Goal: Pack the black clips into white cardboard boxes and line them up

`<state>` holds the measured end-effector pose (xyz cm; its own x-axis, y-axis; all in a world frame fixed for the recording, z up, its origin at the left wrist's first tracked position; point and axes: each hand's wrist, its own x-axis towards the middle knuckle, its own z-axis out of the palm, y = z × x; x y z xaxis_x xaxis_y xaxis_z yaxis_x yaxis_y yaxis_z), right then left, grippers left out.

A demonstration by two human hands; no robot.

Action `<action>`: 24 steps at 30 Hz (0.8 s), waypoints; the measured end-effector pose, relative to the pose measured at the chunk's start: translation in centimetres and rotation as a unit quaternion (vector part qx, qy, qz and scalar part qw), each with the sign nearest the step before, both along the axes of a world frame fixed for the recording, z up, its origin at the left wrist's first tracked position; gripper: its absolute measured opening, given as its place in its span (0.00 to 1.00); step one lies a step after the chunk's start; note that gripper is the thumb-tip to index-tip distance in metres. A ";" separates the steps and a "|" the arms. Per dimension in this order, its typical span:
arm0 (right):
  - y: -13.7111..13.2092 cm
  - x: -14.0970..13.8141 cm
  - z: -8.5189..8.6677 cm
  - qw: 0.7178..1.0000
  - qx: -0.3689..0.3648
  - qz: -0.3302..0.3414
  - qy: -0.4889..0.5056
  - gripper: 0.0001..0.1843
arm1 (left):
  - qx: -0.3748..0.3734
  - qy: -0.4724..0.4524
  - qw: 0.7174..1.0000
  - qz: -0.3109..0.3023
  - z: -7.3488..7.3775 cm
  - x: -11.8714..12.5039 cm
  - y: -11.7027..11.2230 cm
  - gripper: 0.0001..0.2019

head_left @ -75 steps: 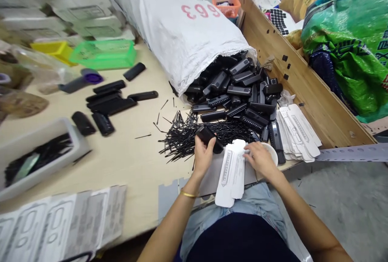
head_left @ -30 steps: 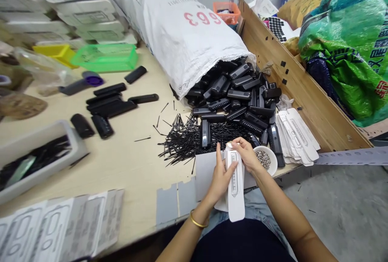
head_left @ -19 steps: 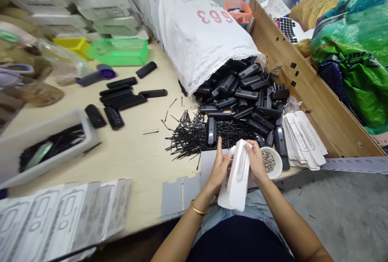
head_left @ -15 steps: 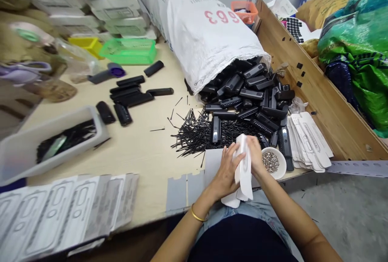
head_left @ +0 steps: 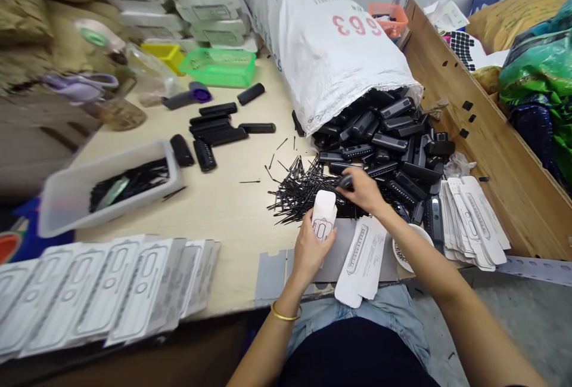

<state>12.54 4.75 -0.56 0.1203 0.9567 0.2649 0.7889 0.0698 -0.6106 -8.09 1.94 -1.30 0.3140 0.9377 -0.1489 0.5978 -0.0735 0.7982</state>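
My left hand [head_left: 313, 245] is closed round a folded white card sleeve [head_left: 323, 215], held upright above the table's front edge. My right hand [head_left: 364, 189] reaches forward and closes on a black plastic part [head_left: 345, 182] lying on the pile of thin black pins [head_left: 300, 189]. A flat white card [head_left: 363, 253] lies on a grey sheet [head_left: 333, 251] between my arms. A heap of black plastic parts [head_left: 389, 142] spills from the mouth of a big white sack [head_left: 333, 41].
A small white bowl [head_left: 404, 253] of metal bits sits under my right forearm. Stacked white cards [head_left: 473, 223] lie right, printed cards [head_left: 107, 291] front left. A white tray [head_left: 102, 187], loose black parts [head_left: 214, 130], a green basket [head_left: 218, 68] and a wooden board [head_left: 482, 136] surround.
The card I folded with both hands now stays in my left hand alone. My right hand has let go and reached forward to a black part. The view has swung left.
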 end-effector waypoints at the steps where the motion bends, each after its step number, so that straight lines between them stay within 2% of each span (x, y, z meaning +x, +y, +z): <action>1: -0.9 0.6 1.1 0.993 0.041 -0.094 0.066 0.23 | 0.002 0.007 1.000 -0.009 -0.1 0.3 0.1 0.32; 2: -1.8 0.9 2.2 0.973 0.085 -0.172 0.126 0.25 | 0.009 0.011 1.000 -0.023 -0.1 0.6 0.1 0.32; 4: -3.5 0.5 4.2 0.945 0.121 -0.231 0.198 0.27 | 0.037 0.009 0.998 -0.051 -0.1 1.3 0.1 0.31; 5: -4.0 0.0 4.9 0.948 0.103 -0.222 0.204 0.26 | 0.056 0.003 0.997 -0.062 -0.1 1.6 0.0 0.31; 7: -4.6 -1.3 5.6 0.974 0.031 -0.137 0.180 0.21 | 0.092 -0.007 0.993 -0.068 -0.1 1.9 -0.1 0.31; 9: -4.6 -2.1 5.2 0.989 -0.016 -0.056 0.138 0.11 | 0.113 -0.015 0.992 -0.053 0.0 1.7 -0.2 0.31; 10: -4.4 -2.2 4.7 0.992 -0.026 -0.042 0.117 0.10 | 0.118 -0.022 0.992 -0.042 0.0 1.4 -0.2 0.31; 13: -3.6 -2.1 1.8 0.994 -0.090 -0.057 0.026 0.10 | 0.118 -0.060 0.991 -0.005 0.3 0.7 -0.3 0.31; 15: -3.1 -2.5 -0.5 0.982 -0.172 -0.012 -0.077 0.05 | 0.116 -0.084 0.990 0.001 0.5 0.7 -0.3 0.32; 18: -2.8 -3.4 -2.8 0.961 -0.214 0.044 -0.169 0.07 | 0.123 -0.101 0.987 -0.019 0.7 1.2 -0.5 0.33; 20: -3.0 -3.1 -2.9 0.961 -0.209 0.036 -0.178 0.08 | 0.134 -0.097 0.986 -0.029 0.6 1.5 -0.6 0.34; 21: -3.4 -2.6 -2.4 0.963 -0.205 0.021 -0.171 0.08 | 0.139 -0.089 0.986 -0.032 0.6 1.6 -0.7 0.34; 24: -5.0 0.0 1.0 0.982 -0.161 -0.049 -0.085 0.06 | 0.140 -0.043 0.988 -0.047 0.7 1.7 -0.5 0.34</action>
<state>12.55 -0.29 0.48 0.1967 0.9802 -0.0249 0.8742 -0.1868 -0.4481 -6.37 1.44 -0.65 0.4018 0.9043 0.1442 0.5083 -0.3512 0.7863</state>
